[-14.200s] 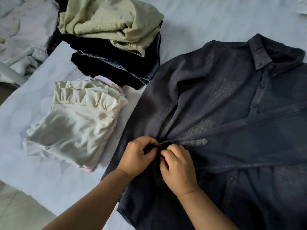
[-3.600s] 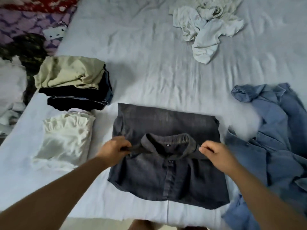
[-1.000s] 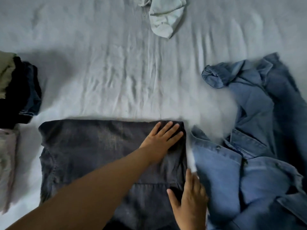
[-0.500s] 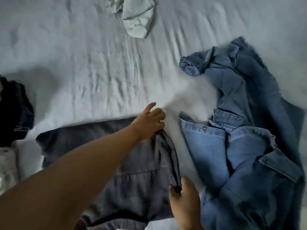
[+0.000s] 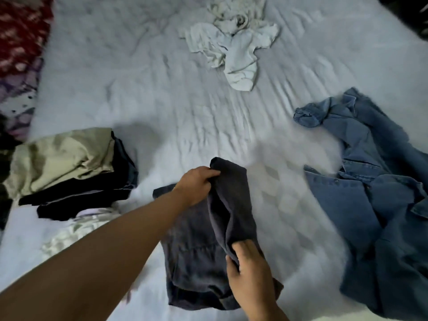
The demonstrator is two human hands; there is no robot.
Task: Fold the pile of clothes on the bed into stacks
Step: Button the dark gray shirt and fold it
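Observation:
The dark grey shirt (image 5: 196,251) lies partly folded on the bed near its front edge. Its right side is lifted and turned over toward the left. My left hand (image 5: 196,184) grips the far corner of that lifted flap. The near end of the flap is pinched by my right hand (image 5: 250,269). A stack of folded clothes (image 5: 67,167), olive on top and black below, sits at the left. In front of that stack, a folded cream garment (image 5: 76,230) is partly hidden by my left forearm.
A crumpled blue denim shirt (image 5: 370,193) lies unfolded at the right. Crumpled white clothes (image 5: 236,47) sit at the far middle of the pale sheet (image 5: 139,89). Red and purple patterned fabric (image 5: 20,42) lies at the far left.
Both hands have raised the shirt's right edge higher and carried it leftward over the rest. The view has pulled back, showing the left stack and the white clothes again.

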